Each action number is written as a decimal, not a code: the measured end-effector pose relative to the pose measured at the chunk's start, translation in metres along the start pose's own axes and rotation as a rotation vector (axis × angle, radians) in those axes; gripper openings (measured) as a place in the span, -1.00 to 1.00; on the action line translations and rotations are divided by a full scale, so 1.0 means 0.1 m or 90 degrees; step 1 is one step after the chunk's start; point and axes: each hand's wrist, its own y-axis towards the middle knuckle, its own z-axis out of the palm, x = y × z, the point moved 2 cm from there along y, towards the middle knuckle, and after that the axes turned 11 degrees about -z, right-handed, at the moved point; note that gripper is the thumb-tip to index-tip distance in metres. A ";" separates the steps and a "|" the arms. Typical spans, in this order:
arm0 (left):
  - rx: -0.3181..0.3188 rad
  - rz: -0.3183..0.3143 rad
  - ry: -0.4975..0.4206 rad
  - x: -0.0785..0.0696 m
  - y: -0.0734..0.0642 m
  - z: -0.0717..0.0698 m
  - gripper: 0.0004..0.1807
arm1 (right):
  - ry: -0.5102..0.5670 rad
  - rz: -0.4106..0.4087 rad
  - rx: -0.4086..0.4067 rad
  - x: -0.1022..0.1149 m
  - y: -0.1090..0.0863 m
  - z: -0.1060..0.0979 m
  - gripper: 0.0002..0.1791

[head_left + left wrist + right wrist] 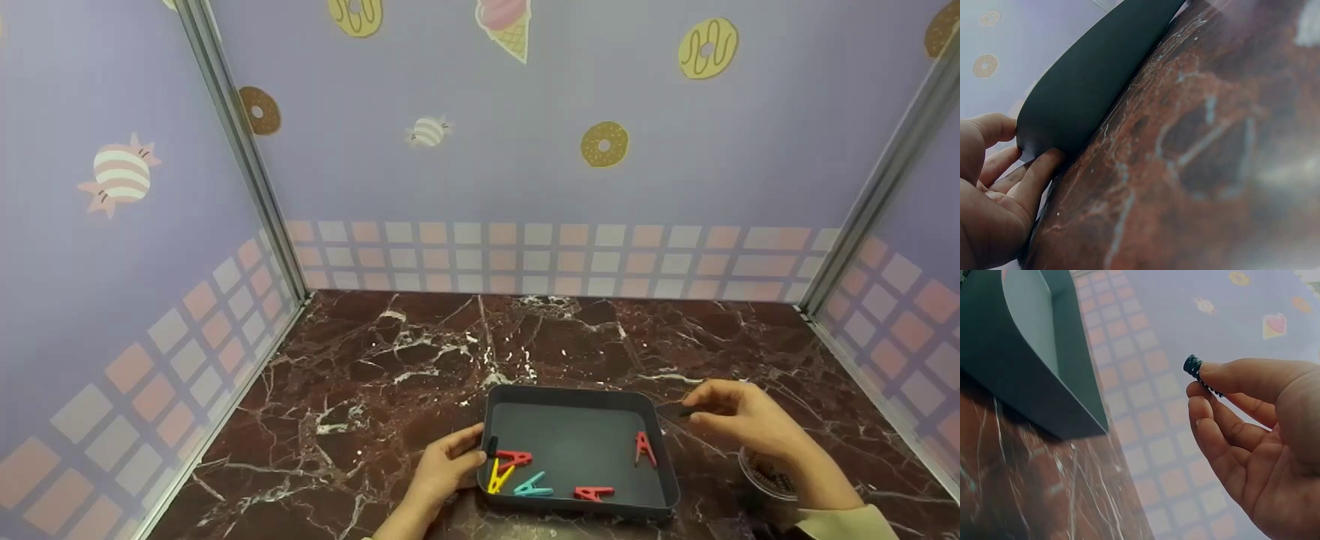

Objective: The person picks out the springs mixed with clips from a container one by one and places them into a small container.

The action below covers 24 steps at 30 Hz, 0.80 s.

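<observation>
A dark grey rectangular tray (566, 442) stands on the table, with my left hand (444, 471) gripping its left wall. Inside lie a yellow clothespin (498, 480), a blue clothespin (532, 486) and red clothespins, one at the front (594, 493) and one by the right wall (644, 450). Another red clothespin (516, 456) is near the left wall, beside a small black piece (493, 446) of unclear kind. To the tray's right, my right hand (1252, 422) pinches a small black coil-like piece (1192, 365) between thumb and fingertips, above the table and apart from the tray.
A round clear container (769, 480) with dark contents stands at the right, partly hidden by my right forearm. The marbled table (360, 375) is bounded by patterned walls at the back and sides, with metal posts (255, 172) at the corners.
</observation>
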 end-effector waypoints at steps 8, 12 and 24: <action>-0.008 -0.007 0.003 0.00 0.00 0.00 -0.41 | -0.080 -0.001 0.000 -0.10 -0.23 -0.27 -0.79; -0.011 -0.007 -0.002 0.00 0.01 0.01 -0.41 | -0.103 0.029 0.015 -0.15 -0.36 -0.40 -0.80; -0.005 -0.013 -0.009 0.01 0.02 0.01 -0.41 | -0.100 0.116 0.117 -0.28 -0.60 -0.61 -0.77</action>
